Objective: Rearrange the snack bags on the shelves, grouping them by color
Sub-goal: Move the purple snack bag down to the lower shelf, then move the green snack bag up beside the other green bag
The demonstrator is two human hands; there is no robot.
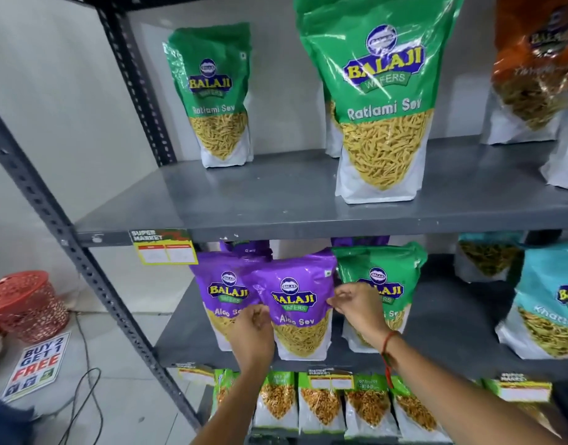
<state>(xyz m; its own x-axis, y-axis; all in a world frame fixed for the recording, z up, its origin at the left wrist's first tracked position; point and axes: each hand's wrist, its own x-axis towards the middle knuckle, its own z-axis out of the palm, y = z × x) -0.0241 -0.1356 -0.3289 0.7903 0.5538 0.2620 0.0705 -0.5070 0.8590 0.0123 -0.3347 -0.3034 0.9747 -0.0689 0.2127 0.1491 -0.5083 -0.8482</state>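
A purple Aloo Sev bag (300,303) stands at the front of the middle shelf (186,342). My left hand (253,332) pinches its left edge and my right hand (353,308) pinches its right edge. A second purple bag (218,290) stands just left of it, partly overlapped, and more purple bags show behind. A green Ratlami Sev bag (382,277) stands right behind my right hand. Two green Ratlami Sev bags, a small one (215,91) and a large one (382,91), stand on the upper shelf (276,200).
An orange bag (536,59) stands at the upper right. Teal bags (546,303) stand on the middle shelf's right. Several green-topped bags (321,403) line the lower shelf. On the floor to the left are a red basket (26,303), a promo sign (35,364) and cables.
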